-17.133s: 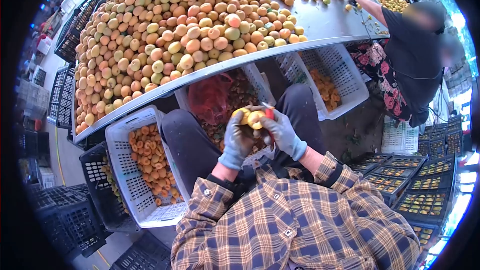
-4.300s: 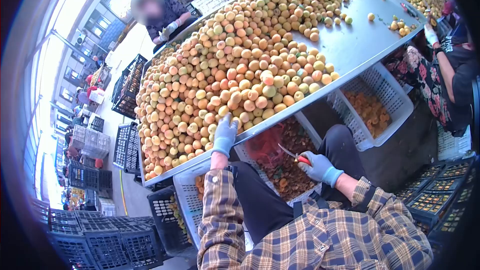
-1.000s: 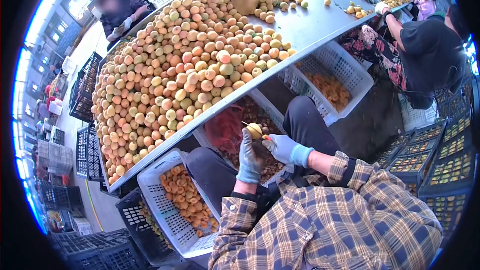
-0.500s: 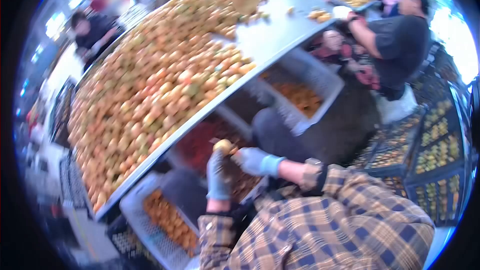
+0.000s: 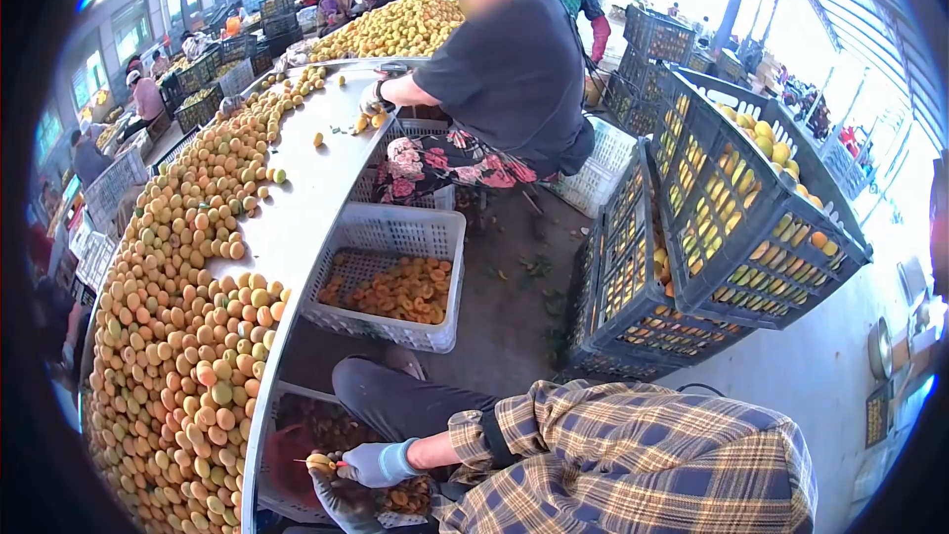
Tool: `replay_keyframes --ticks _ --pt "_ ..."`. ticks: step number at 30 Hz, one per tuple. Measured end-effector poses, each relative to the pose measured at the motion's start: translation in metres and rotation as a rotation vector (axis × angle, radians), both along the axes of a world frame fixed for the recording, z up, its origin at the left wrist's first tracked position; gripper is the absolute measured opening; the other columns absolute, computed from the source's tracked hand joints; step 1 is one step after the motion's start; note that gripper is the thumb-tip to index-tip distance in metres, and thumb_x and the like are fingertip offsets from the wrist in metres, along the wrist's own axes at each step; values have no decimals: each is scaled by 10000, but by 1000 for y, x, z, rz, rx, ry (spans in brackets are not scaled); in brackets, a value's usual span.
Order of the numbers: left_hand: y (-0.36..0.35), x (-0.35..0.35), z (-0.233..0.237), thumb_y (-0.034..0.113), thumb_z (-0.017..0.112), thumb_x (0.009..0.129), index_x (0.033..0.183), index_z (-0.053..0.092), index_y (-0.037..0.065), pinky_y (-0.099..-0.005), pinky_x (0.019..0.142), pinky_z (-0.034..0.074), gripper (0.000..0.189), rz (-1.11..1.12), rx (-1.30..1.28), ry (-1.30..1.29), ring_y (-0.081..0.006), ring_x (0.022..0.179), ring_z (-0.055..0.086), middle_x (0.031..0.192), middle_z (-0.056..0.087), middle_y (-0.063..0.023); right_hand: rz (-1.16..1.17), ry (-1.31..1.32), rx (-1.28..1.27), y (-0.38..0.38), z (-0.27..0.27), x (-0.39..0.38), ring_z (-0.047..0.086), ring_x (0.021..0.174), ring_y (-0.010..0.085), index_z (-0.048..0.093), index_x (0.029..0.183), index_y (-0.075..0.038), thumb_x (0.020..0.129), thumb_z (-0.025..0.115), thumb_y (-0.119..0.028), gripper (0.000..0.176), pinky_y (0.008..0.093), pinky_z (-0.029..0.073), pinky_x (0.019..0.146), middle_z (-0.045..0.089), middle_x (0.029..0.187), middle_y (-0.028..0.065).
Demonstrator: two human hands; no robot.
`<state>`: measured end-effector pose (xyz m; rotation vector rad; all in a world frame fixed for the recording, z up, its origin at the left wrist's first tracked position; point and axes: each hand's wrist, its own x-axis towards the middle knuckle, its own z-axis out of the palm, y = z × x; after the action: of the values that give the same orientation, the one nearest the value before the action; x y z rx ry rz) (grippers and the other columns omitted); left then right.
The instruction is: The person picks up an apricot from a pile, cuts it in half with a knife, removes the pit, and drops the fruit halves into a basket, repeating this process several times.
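Observation:
Low in the view, my left hand (image 5: 346, 506), in a glove with a dark palm, is closed around an apricot (image 5: 317, 462). My right hand (image 5: 378, 465), in a grey-blue glove with a light blue cuff, is closed on a small knife (image 5: 341, 467) at the fruit. A bit of red handle shows by the fingers, and a thin blade tip juts out past the apricot. How deep the blade sits cannot be made out. Beneath both hands, a crate (image 5: 297, 509) holds brownish fruit pieces, partly hidden by my hands and leg.
Left of me, a metal-edged table (image 5: 297, 208) bears many apricots (image 5: 188, 366). A white crate (image 5: 450, 302) of orange fruit halves stands ahead on the floor. A co-worker (image 5: 514, 69) sits beyond it. Black crates (image 5: 761, 227) full of fruit are stacked at right.
The view has swung to the right, bringing the stacked crates and the seated co-worker nearer the middle. My hands stay together at the fruit and appear lower and farther left.

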<state>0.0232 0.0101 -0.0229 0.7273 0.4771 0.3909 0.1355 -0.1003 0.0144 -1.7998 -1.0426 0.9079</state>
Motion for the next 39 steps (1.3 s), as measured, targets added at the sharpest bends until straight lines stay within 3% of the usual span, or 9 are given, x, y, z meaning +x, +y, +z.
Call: replay_keyframes --ticks 4,6,11,12,17,24,34,37,39 --pt "-18 4 10 279 467 965 1200 528 3 -334 873 475 367 182 760 71 -198 1003 564 1115 594 -99 -6 5 -57 -5 -17 -12 609 854 417 590 938 13 944 452 -316 357 465 435 736 644 884 237" --pt "-18 14 -2 489 528 906 1098 576 71 -347 867 464 463 105 -86 -79 -209 910 577 938 621 -80 -56 20 -59 -3 -14 -11 610 854 418 596 949 10 944 454 -323 362 464 436 740 645 882 236" --pt "-13 10 4 380 461 967 1173 560 59 -344 902 460 394 61 -129 -85 -198 954 584 1022 623 -67 0 -69 -34 2 -15 -1 610 875 416 626 955 -24 860 488 -218 256 470 458 736 645 910 239" --pt "-16 14 4 390 450 970 1235 513 56 -331 895 456 431 48 193 -135 -178 961 583 1082 609 -77 83 -75 -35 -10 17 4 610 877 417 639 942 -33 851 488 -202 244 466 464 741 644 912 242" --pt "-3 8 -9 570 443 904 1183 549 96 -377 820 483 560 79 -263 -86 -228 912 595 1017 639 -117 41 -124 -104 2 -26 -8 599 875 416 617 937 -48 920 452 -232 248 466 481 713 637 913 229" --pt "-2 9 -14 326 608 898 1085 569 40 -319 765 506 344 218 -98 -162 -159 839 599 937 633 -59 31 -118 -17 13 -39 -1 577 864 451 562 953 -4 950 458 -322 334 490 458 704 621 876 261" --pt "2 15 -37 482 547 896 982 574 72 -376 767 493 420 173 -457 -98 -229 811 588 884 627 -103 43 -204 -110 18 -53 -2 563 890 463 541 1026 -10 948 449 -351 362 517 455 717 608 897 295" --pt "1 21 -40 444 552 906 958 580 82 -362 734 496 367 302 -216 -120 -204 773 587 855 620 -82 20 -242 -82 22 -55 1 610 792 404 558 924 1 956 483 -343 353 429 461 658 643 829 212" --pt "3 15 -35 446 554 903 957 580 78 -360 742 493 373 251 -254 -147 -202 779 587 856 617 -81 107 133 -40 18 -54 5 623 768 261 575 981 17 953 481 -381 410 387 463 691 660 852 177"
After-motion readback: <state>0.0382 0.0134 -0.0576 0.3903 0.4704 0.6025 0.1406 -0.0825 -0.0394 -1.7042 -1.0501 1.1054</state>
